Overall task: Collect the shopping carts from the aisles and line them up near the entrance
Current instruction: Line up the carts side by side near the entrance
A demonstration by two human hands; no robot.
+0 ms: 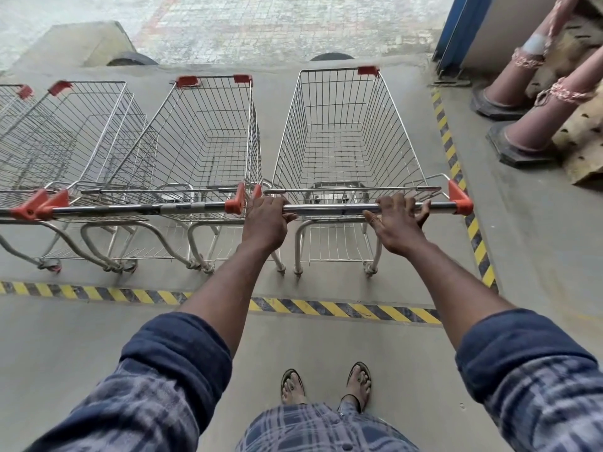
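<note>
Head view: silver wire shopping cart (346,132) squeezed between yellow-black striped floor tape (456,171) and neighbouring wire cart (202,135); left hand (266,216) and right hand (396,220) grip its chrome handle (329,208).

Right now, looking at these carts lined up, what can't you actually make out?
Head view only:
- Row of carts: full count, cut off by the left edge.
- Pushed cart: front wheels, hidden beneath its basket.
- Left hand and right hand on the handle: palms, hidden by the hands' backs.
- Cones: upper ends, cut off by the top and right edges.
</note>
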